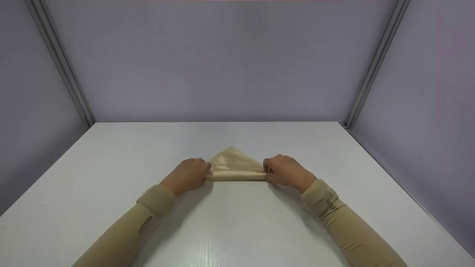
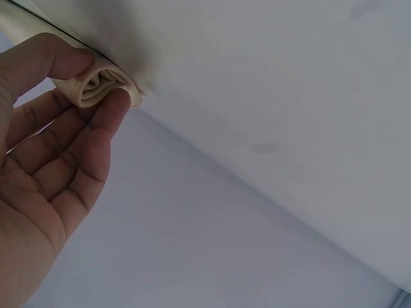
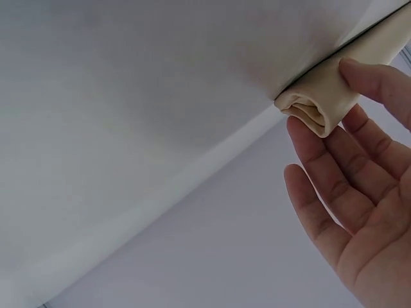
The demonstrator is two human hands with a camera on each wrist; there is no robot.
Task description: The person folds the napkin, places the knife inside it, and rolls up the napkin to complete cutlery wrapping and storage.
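Left hand (image 1: 189, 174) and right hand (image 1: 285, 172) are pinched on the ends of the cream cloth (image 1: 233, 165), mid-table (image 1: 237, 222); its rolled-up edge (image 2: 103, 86) is only shown by wrist views.

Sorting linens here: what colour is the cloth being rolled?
Pale cream-beige cloth, slightly shiny; head view shows it best.

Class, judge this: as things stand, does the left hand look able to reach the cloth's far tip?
Probably yes: the left hand grips the cloth at its rolled end, and nothing lies between it and the tip.
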